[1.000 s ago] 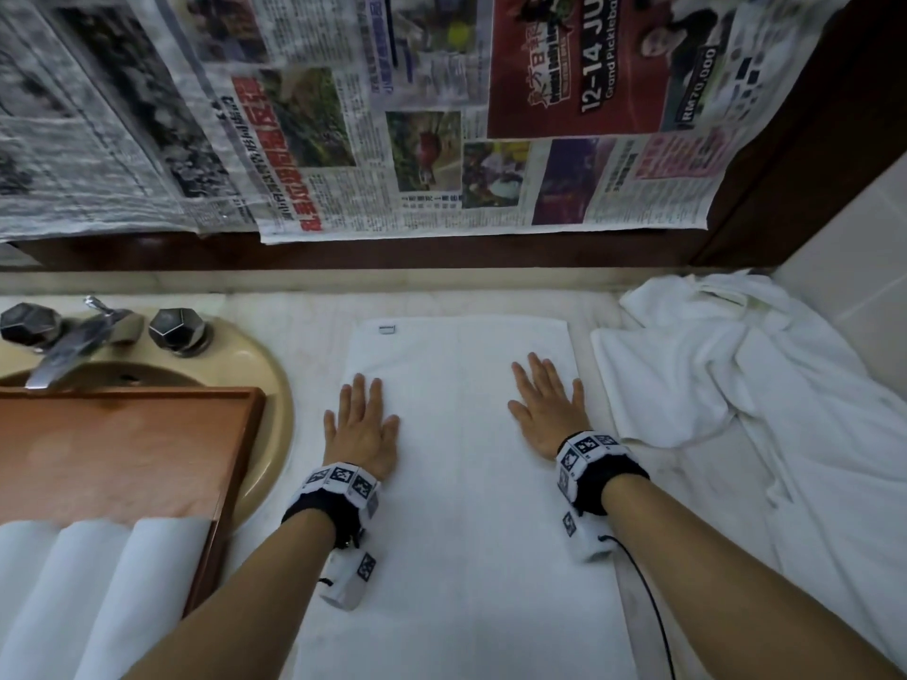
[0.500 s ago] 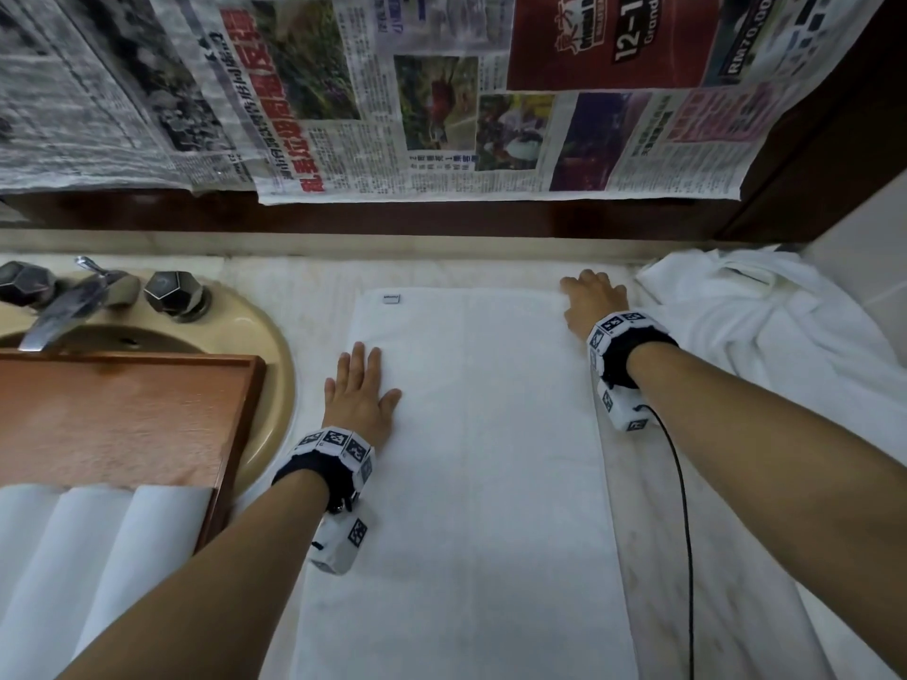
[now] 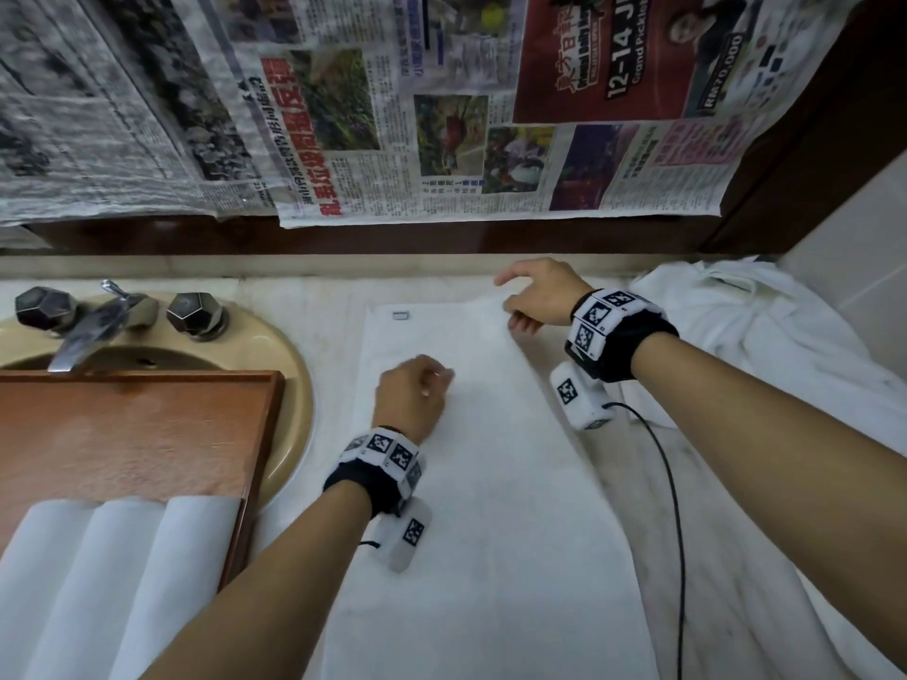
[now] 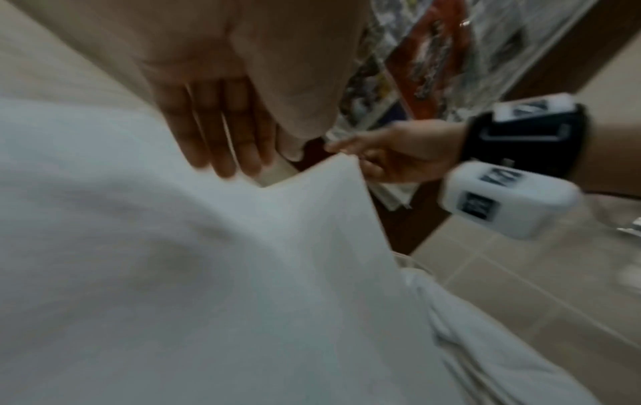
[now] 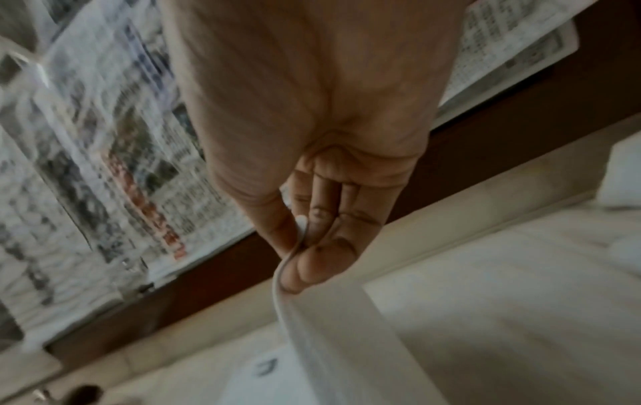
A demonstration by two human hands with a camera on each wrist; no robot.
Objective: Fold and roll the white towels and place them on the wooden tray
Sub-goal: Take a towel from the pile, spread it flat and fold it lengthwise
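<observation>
Since 0.5 s ago, the right hand point(image 3: 537, 296) is no longer resting flat at the far right corner of the white towel point(image 3: 491, 507); it is now pinching that corner between thumb and fingers and lifting it off the counter point(image 3: 726, 557), as the right wrist view shows. Meanwhile the left hand point(image 3: 410, 402) is hovering over the far left part of the towel with fingers loosely curled and holding nothing; whether it is touching the cloth I cannot tell.

Judging by the layout, the task is sitting partway through. 3 rolled towels point(image 3: 113, 581) are already lying side by side at the near end of the wooden tray point(image 3: 137, 424), which is resting across the sink point(image 3: 294, 385); the far part of the tray is showing bare wood. This towel is lying spread lengthwise on the counter just right of the tray, with folding only starting and rolling not yet done. A crumpled heap of white cloth point(image 3: 765, 346) is waiting at the far right, probably more towels.
</observation>
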